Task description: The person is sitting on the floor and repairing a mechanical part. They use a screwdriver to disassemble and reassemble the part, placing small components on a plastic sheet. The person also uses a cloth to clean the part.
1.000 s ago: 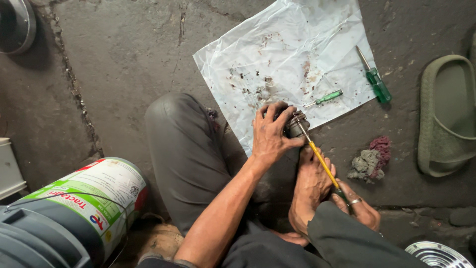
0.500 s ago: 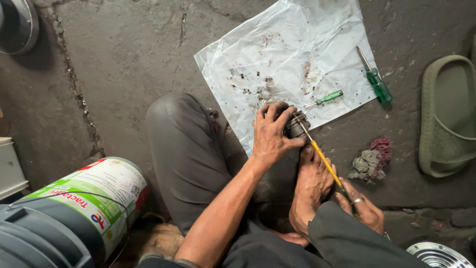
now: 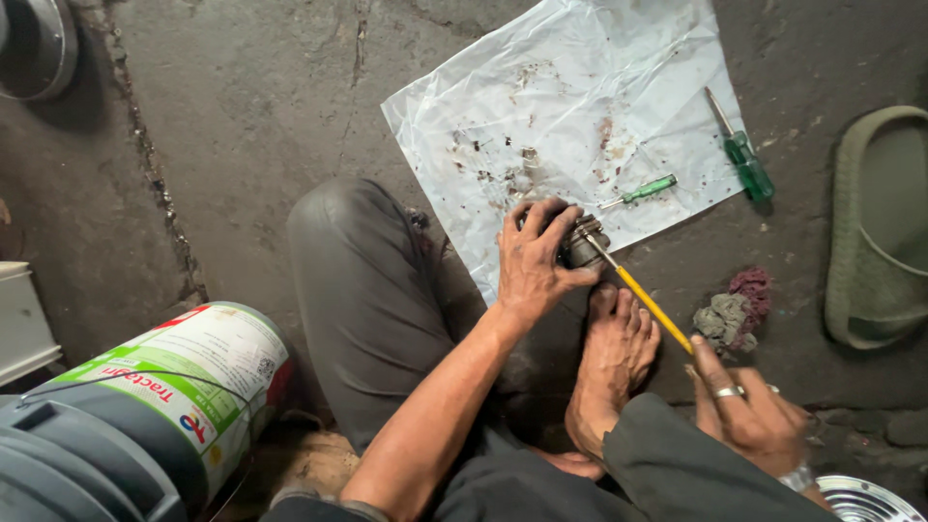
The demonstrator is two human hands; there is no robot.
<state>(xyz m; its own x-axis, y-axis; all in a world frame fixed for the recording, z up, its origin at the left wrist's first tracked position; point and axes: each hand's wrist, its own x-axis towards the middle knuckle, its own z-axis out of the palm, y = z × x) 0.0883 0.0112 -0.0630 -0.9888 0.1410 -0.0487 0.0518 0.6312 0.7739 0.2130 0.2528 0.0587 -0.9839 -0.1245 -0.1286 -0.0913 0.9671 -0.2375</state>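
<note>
Grey concrete floor (image 3: 242, 126), cracked and stained, carries everything. Biggest on it is a green-and-white drum (image 3: 164, 396) lying on its side at the lower left, beside the person's bent knee in dark trousers (image 3: 362, 290). A crumpled white plastic sheet (image 3: 580, 97), speckled with rusty grit, spreads across the upper middle of the floor. An olive sandal (image 3: 875, 232) lies at the right edge. The left hand (image 3: 532, 266) is clenched over a small dark metal part (image 3: 580, 246) at the sheet's near edge, just above the person's bare foot (image 3: 609, 372). The right hand (image 3: 749, 416), wearing a ring, grasps the far end of a yellow-handled screwdriver (image 3: 652, 309), whose tip touches the metal part. A wadded grey and maroon rag (image 3: 735, 309) sits just right of the foot. A dark green screwdriver (image 3: 744, 159) lies across the sheet's right edge, and a smaller light green screwdriver (image 3: 643, 190) rests on the sheet near its lower right corner.
</note>
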